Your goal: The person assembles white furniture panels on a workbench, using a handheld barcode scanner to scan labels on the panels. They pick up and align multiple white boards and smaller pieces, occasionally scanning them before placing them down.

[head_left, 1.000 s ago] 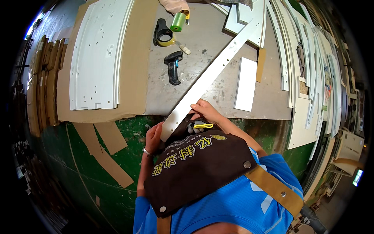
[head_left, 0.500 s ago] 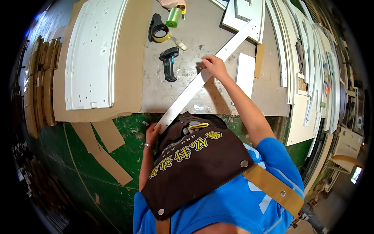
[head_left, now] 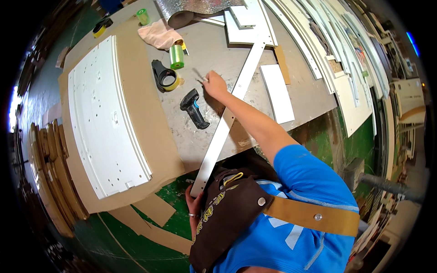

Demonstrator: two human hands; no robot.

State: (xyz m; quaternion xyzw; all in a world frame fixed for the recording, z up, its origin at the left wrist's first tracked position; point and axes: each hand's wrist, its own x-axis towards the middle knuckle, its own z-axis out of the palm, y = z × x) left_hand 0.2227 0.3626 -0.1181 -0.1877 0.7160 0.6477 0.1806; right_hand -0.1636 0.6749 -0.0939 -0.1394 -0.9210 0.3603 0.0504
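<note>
Long white strip point(head_left: 221, 135) lies slanting over the table point(head_left: 214, 60), its far end seeming to rest on the white boards point(head_left: 239, 35), its near end past the edge, where your left hand point(head_left: 195, 204) is closed on it. It looks stiff and fairly light, but smooth, so it may slide; hold both long edges, near the middle and the end. The big white panel point(head_left: 102, 123) sits well off to the left. A short white board point(head_left: 277, 93) lies near on the right; the black scanner point(head_left: 193, 109), close on the left, could get bumped. Your right hand point(head_left: 215, 85) pinches a thin stick point(head_left: 199, 74), too blurry to name for sure.
</note>
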